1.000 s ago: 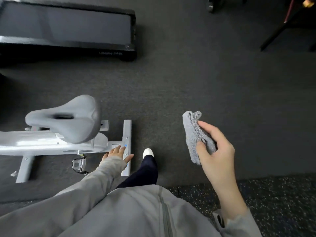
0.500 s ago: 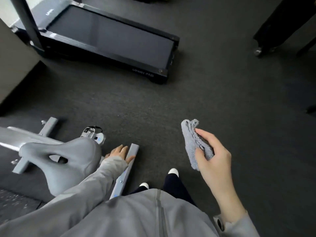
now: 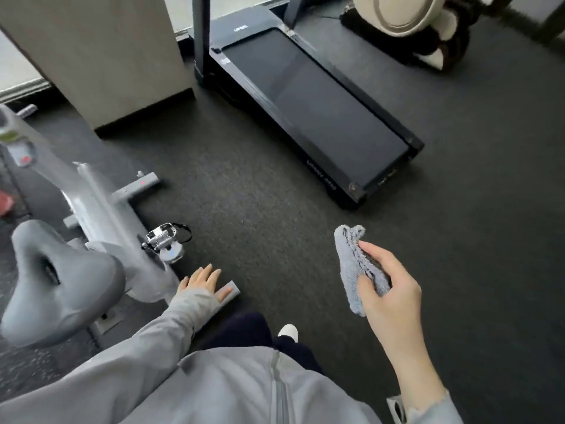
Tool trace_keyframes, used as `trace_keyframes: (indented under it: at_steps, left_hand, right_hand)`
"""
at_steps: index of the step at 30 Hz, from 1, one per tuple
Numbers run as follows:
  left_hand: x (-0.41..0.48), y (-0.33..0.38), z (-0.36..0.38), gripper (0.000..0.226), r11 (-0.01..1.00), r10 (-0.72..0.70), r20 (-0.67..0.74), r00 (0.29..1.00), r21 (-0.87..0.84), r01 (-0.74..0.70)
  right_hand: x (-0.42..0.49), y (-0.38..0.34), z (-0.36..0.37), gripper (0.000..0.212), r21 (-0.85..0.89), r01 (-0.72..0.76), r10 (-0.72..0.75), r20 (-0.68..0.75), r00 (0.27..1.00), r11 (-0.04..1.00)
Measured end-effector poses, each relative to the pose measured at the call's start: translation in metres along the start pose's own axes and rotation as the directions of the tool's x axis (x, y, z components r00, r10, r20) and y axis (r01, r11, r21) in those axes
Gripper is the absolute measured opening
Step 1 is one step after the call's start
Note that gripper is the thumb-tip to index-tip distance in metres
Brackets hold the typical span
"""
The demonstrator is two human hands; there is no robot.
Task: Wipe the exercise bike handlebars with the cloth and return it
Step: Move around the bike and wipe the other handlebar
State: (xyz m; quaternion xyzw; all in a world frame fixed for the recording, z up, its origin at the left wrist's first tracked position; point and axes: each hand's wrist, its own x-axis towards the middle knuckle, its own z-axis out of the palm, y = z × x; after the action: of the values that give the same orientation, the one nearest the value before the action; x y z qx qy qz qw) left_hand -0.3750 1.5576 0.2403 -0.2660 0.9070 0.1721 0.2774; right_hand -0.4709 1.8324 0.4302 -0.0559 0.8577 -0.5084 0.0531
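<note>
Dark grey gym flooring (image 3: 250, 191) fills the view, seen from above by a person in a grey zip jacket. Their right hand (image 3: 394, 289) hovers over open floor, its grip clenched around a folded grey cloth (image 3: 351, 267), thumb on one face and fingers behind. Their left hand (image 3: 203, 281) hangs loose and released, fingers spread, holding nothing, in front of the rear floor bar of a pale grey exercise bike (image 3: 101, 206). Beside it sits the bike's saddle (image 3: 58, 280), with a pedal (image 3: 162, 235) just beyond. Farther out, a black treadmill (image 3: 308, 117) lies on the floor. Compared with a moment ago, the view has swung up and round, so the bike's front column and a small console now show at the left edge. The handlebars themselves remain out of sight. Wiping has likely not begun; the cloth is well apart from the bike.
</note>
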Motion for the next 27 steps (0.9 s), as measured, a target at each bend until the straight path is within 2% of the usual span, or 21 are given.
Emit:
trace_keyframes:
  at_steps: [7, 17, 23, 27]
  left_hand:
    - [0.018, 0.021, -0.017, 0.068, 0.979, -0.194, 0.014, 0.981, -0.058, 0.194]
    - [0.119, 0.03, -0.062, 0.066, 0.911, -0.306, 0.057, 0.95, -0.272, 0.31]
    - [0.166, 0.002, -0.114, 0.067, 0.855, -0.396, 0.039, 0.918, -0.35, 0.383]
    - [0.169, -0.017, -0.129, 0.066, 0.787, -0.494, 0.052, 0.868, -0.399, 0.471]
  right_hand:
    - [0.085, -0.007, 0.0, 0.049, 0.013, 0.104, -0.104, 0.147, 0.984, 0.995]
    - [0.211, -0.044, 0.062, 0.05, 0.027, 0.134, -0.136, 0.278, 0.951, 0.991]
    - [0.281, -0.084, 0.125, 0.052, 0.05, 0.234, -0.236, 0.375, 0.896, 0.971]
    - [0.312, -0.109, 0.171, 0.051, 0.099, 0.265, -0.279, 0.496, 0.823, 0.959]
